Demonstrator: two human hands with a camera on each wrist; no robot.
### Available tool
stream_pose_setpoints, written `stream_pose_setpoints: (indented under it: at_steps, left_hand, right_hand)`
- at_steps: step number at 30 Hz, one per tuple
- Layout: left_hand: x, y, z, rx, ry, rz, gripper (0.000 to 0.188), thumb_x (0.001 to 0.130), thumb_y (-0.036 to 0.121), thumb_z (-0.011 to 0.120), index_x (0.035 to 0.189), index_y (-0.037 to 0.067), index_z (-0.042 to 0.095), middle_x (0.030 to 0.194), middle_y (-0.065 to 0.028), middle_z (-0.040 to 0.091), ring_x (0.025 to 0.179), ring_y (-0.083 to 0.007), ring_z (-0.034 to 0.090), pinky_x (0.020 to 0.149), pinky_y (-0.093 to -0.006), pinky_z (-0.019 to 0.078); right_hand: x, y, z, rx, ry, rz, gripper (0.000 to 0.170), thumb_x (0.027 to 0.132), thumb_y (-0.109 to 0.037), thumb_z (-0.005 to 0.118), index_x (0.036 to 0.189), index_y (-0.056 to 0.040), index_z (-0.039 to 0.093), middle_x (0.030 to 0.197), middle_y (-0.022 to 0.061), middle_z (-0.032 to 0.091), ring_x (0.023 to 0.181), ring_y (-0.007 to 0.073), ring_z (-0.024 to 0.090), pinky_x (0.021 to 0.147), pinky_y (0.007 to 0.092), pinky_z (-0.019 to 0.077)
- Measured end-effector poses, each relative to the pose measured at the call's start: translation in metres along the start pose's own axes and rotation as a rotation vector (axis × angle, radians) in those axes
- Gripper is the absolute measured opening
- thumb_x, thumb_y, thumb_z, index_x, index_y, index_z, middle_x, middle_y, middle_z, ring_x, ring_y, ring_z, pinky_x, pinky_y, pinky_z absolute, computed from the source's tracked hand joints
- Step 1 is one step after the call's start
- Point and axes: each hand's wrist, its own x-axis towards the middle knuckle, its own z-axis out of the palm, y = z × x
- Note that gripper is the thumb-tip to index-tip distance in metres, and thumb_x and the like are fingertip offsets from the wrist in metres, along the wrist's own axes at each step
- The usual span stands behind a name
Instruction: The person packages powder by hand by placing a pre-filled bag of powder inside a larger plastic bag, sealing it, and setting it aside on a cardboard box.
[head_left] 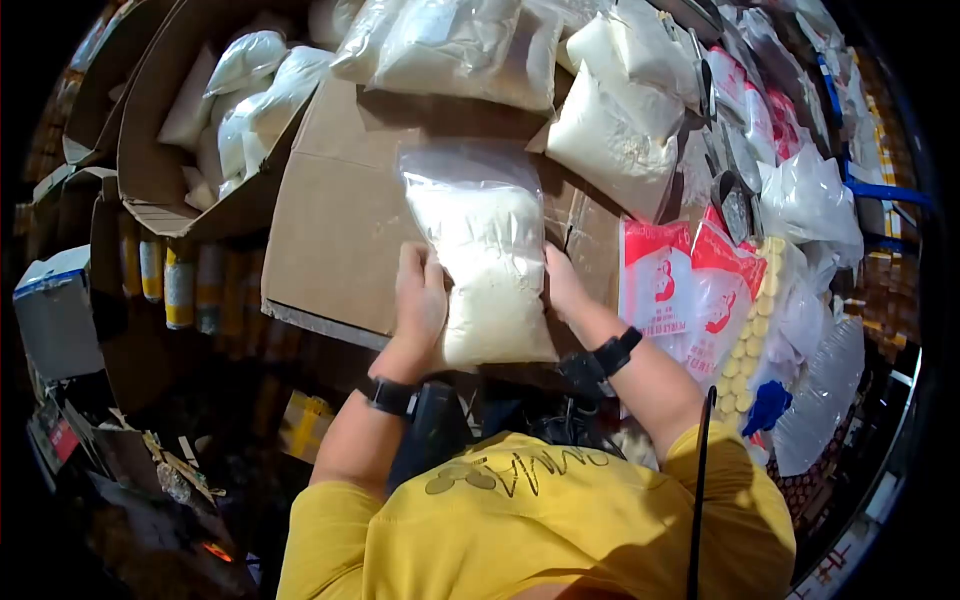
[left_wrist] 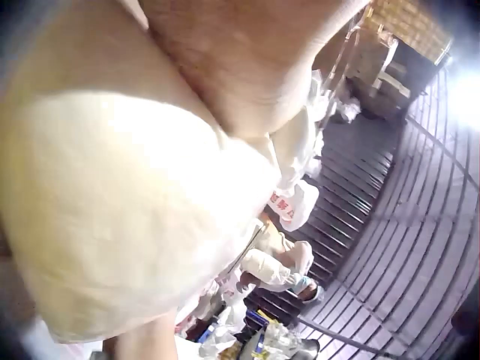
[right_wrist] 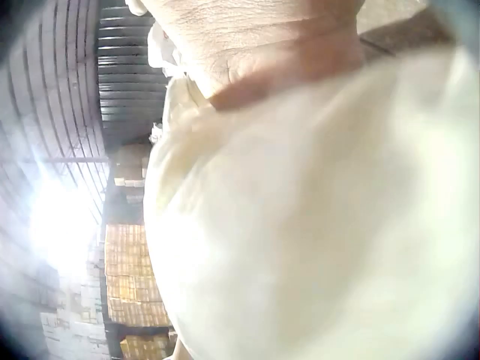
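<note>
A clear plastic bag of pale powder (head_left: 490,260) is held upright between the two hands over a cardboard surface (head_left: 340,210). The left hand (head_left: 420,292) holds its left side, and the right hand (head_left: 565,285) its right side; the far fingertips are hidden. In the left wrist view the bag (left_wrist: 120,202) bulges large beside the left hand (left_wrist: 232,60). The right wrist view shows the bag (right_wrist: 315,217) pressed close under the right hand (right_wrist: 262,45). The bag's top stands up loose and flat above the powder.
Filled bags (head_left: 450,50) lie along the far edge, with another (head_left: 615,135) at right. An open carton (head_left: 150,190) at left holds more bags. Red-and-white printed bags (head_left: 655,280), metal scoops (head_left: 735,205) and a blue cloth (head_left: 768,407) are at the right.
</note>
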Motion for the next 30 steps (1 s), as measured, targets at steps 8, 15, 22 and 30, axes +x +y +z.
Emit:
stream_pose_setpoints:
  at_steps: [8, 15, 22, 30]
  left_hand:
    - [-0.024, -0.058, 0.007, -0.473, 0.036, -0.269, 0.009, 0.088, 0.007, 0.044, 0.092, 0.001, 0.049, 0.085, -0.0092, 0.056, 0.076, -0.0175, 0.053, 0.067, -0.0302, 0.0452]
    - [-0.035, -0.008, -0.013, -0.663, -0.186, -0.565, 0.02, 0.089, 0.01, 0.041, 0.104, -0.003, 0.047, 0.093, -0.0129, 0.059, 0.08, -0.0174, 0.06, 0.072, -0.0298, 0.0501]
    - [-0.056, 0.054, -0.049, -0.287, -0.39, -0.169, 0.025, 0.088, 0.008, 0.042, 0.106, -0.005, 0.054, 0.092, -0.0071, 0.061, 0.078, -0.0122, 0.059, 0.07, -0.0235, 0.0475]
    - [-0.06, 0.071, -0.055, -0.269, -0.462, 0.124, 0.022, 0.087, 0.01, 0.048, 0.103, -0.004, 0.056, 0.091, -0.0052, 0.06, 0.08, -0.0103, 0.055, 0.069, -0.0238, 0.0442]
  right_hand:
    - [-0.004, 0.064, 0.031, 0.228, 0.231, -0.116, 0.028, 0.092, -0.016, 0.037, 0.109, 0.0012, 0.052, 0.102, 0.0108, 0.059, 0.087, 0.0201, 0.057, 0.078, 0.0296, 0.0451]
    - [-0.034, -0.038, 0.014, -0.039, -0.323, 0.396, 0.029, 0.086, -0.022, 0.055, 0.099, 0.0031, 0.061, 0.087, 0.0107, 0.065, 0.069, 0.0185, 0.063, 0.059, 0.0313, 0.0511]
    - [-0.094, -0.092, 0.001, -0.423, -0.214, 0.01, 0.029, 0.085, -0.019, 0.053, 0.103, 0.0027, 0.059, 0.093, 0.011, 0.064, 0.081, 0.0175, 0.06, 0.073, 0.0297, 0.0469]
    - [-0.11, -0.053, 0.007, -0.589, 0.215, -0.394, 0.026, 0.087, -0.012, 0.051, 0.11, -0.0013, 0.055, 0.101, 0.0091, 0.061, 0.087, 0.0149, 0.058, 0.075, 0.0292, 0.0472]
